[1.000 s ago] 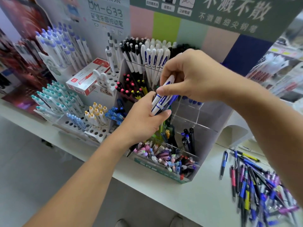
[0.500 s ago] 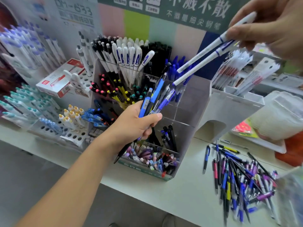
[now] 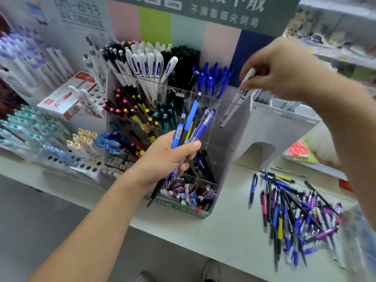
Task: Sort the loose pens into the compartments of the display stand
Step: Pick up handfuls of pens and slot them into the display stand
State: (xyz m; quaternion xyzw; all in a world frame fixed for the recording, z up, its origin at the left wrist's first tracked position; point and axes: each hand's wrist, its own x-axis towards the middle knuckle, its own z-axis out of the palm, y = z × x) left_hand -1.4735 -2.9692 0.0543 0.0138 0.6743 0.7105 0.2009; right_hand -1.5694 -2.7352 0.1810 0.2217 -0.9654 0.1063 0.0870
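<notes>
A clear acrylic display stand (image 3: 238,127) with several compartments stands on the white counter, holding white, black, blue and coloured pens. My left hand (image 3: 168,157) grips a bundle of blue and black pens (image 3: 189,127) upright in front of the stand. My right hand (image 3: 278,70) pinches two white pens with blue print (image 3: 237,100) by their tops. Their lower ends reach down behind the stand's frosted right wall, at its upper right compartment. A pile of loose pens (image 3: 293,216) lies on the counter at the right.
White peg racks with capped pens (image 3: 79,143) and a red-and-white box (image 3: 65,98) stand left of the stand. A grey holder (image 3: 284,119) sits behind it on the right. The counter's front edge (image 3: 183,239) runs diagonally, with floor and shoes below.
My right hand has come down from the upper right and lowered the two white pens into the stand's right side. The left hand keeps its bundle in the same place.
</notes>
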